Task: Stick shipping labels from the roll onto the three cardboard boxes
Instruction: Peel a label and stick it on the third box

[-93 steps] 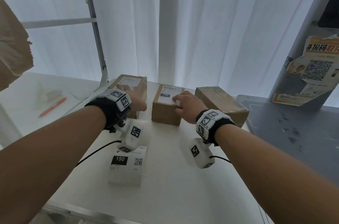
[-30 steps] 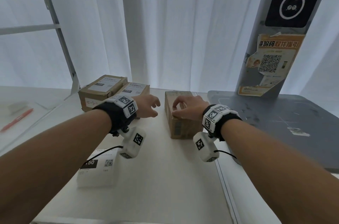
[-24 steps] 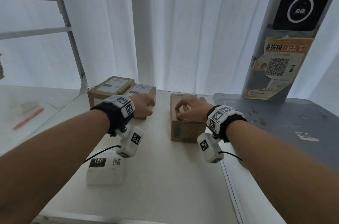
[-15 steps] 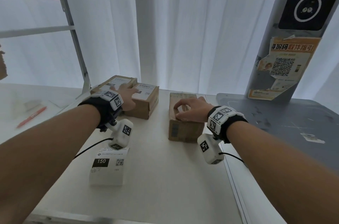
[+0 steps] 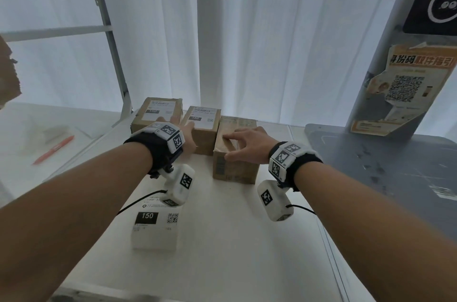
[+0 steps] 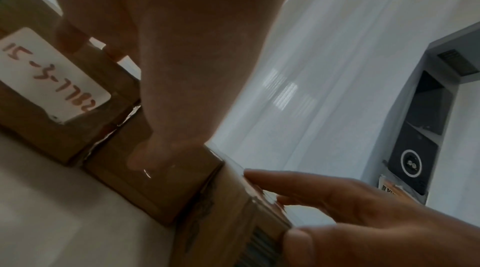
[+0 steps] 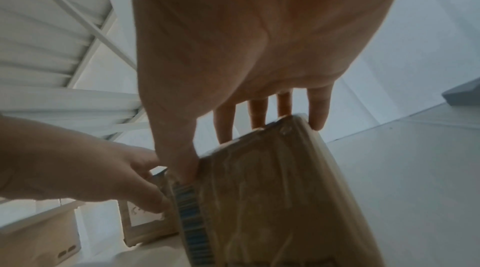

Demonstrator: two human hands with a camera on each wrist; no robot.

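Three cardboard boxes stand in a row at the back of the white table point(image 5: 235, 240). The left box point(image 5: 154, 113) and the middle box point(image 5: 204, 128) each carry a white label on top. The bare-topped right box point(image 5: 235, 168) touches the middle one. My left hand point(image 5: 181, 127) lies flat across the two labelled boxes, with fingers on the left box point(image 6: 39, 131) and thumb on the middle box point(image 6: 155, 185). My right hand point(image 5: 237, 146) grips the right box point(image 7: 272, 199) from above, thumb on its left edge, fingers over the far edge. The label roll point(image 5: 154, 225) lies near me.
A grey platform point(image 5: 383, 173) with a pillar and a QR poster point(image 5: 405, 89) stands on the right. White curtains hang behind the boxes. A metal shelf frame point(image 5: 111, 42) rises at left, beside a red pen point(image 5: 53, 151) on the side surface.
The gap between the right box and the middle box has closed; the three now stand side by side. My left hand shifted across the two labelled boxes, and my right hand stayed on the right box.
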